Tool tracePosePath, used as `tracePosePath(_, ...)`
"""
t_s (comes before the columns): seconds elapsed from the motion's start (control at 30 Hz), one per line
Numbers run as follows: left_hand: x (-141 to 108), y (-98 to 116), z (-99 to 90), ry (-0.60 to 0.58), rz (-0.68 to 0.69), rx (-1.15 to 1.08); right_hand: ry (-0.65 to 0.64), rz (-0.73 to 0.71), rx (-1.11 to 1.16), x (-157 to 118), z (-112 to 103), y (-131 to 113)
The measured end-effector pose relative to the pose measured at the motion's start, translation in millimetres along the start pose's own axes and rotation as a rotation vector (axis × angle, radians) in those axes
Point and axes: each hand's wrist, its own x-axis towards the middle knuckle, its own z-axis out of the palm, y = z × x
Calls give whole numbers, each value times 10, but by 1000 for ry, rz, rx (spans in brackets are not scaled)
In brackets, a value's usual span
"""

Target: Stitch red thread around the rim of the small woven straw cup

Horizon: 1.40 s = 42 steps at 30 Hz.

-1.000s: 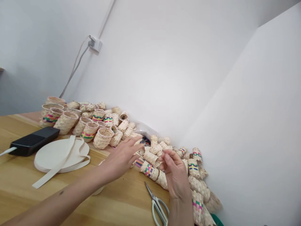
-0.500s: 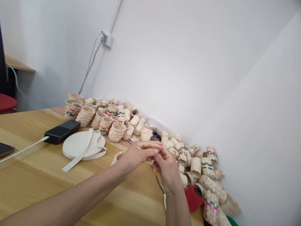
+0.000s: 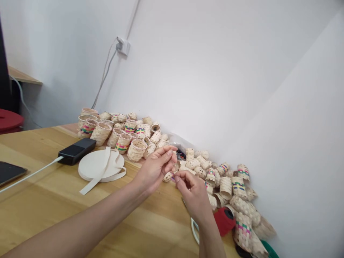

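Note:
My left hand (image 3: 157, 166) is raised over the table, thumb and forefinger pinched together; whatever they hold is too small to make out. Just right of it and lower, my right hand (image 3: 192, 190) is closed in a pinch, and its fingertips also hide or hold something too fine to see. The two hands are slightly apart. Behind the fingers lies a small woven piece (image 3: 168, 176). Beside my right wrist, white-handled scissors (image 3: 194, 229) are partly covered, and a red thread cone (image 3: 224, 221) lies to the right.
Many small woven baskets (image 3: 136, 149) line the wall side of the wooden table (image 3: 129, 222). Left of the hands are a roll of flat white tape (image 3: 94, 165), a black device (image 3: 76, 150) with a white cable and a dark phone (image 3: 10, 172). A wall socket (image 3: 123, 46) holds plugs.
My hands have moved apart from touching, the left one up and the right one lower. The small basket near my left wrist is no longer visible there. The view has shifted slightly.

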Motion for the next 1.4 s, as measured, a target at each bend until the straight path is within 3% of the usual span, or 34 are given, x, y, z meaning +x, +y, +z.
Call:
tracePosePath(0.1,1,9,-25,-11,-3,115,-25,53,-34,-237,-105,165)
tracePosePath(0.2,-33,11,-40,9,73,340,-30,187,-53,-687,-245,461)
tracePosePath(0.33,-226,71,76,55,399,818,32,392,-78,-1494,-406,795)
tracePosePath(0.5,-359,243,225,76,879,1337,197,553,-114,-2330,-576,927)
tracePosePath(0.6,-210,338,157,72,1008,1565,268,607,-142,-2593,-608,942)
tracePosePath(0.7,-143,393,33,97,1004,1719,305,613,-185,-2692,-537,967)
tracePosePath(0.77,-262,379,-50,96,884,1720,288,581,-226,-2687,-449,990)
tracePosePath(0.9,-757,204,-255,19,383,1524,166,403,-356,-2551,-306,1033)
tracePosePath(1.0,-1053,50,-454,110,134,1260,236,304,-516,-2377,-305,1041)
tracePosePath(1.17,-1226,-84,-656,341,-94,808,433,292,-546,-2039,-270,854)
tracePosePath(1.27,-1260,-179,-641,431,-145,553,345,272,-363,-1801,-7,576)
tracePosePath(1.4,-1332,-303,-575,409,-225,327,106,244,-28,-1414,523,165)
